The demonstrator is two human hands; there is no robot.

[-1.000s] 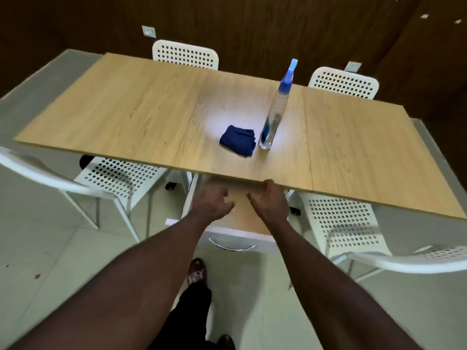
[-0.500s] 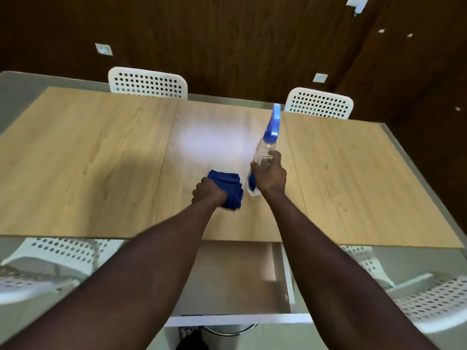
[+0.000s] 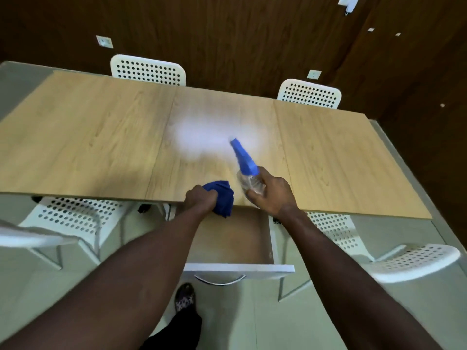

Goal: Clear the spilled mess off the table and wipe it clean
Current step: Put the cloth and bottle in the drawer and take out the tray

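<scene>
My left hand [image 3: 201, 199] grips a dark blue cloth [image 3: 223, 198] at the near edge of the wooden table [image 3: 88, 137], partly over the open drawer [image 3: 227, 238]. In my right hand [image 3: 271, 195] is a clear spray bottle [image 3: 249, 181] with a blue nozzle [image 3: 243, 157], lifted off the table and tilted away to the left. A bright pale patch [image 3: 202, 133] shows on the tabletop's middle, beyond the nozzle.
The drawer under the table's near edge is pulled out, with a metal handle [image 3: 219, 280]. White perforated chairs stand at the far side [image 3: 149, 70] [image 3: 309, 93] and the near side [image 3: 75, 215] [image 3: 336, 231]. My shoe [image 3: 185, 298] is on the floor below.
Both hands have pulled back toward the table's near edge. The cloth and the spray bottle came with them, and the bottle now leans left off the table.
</scene>
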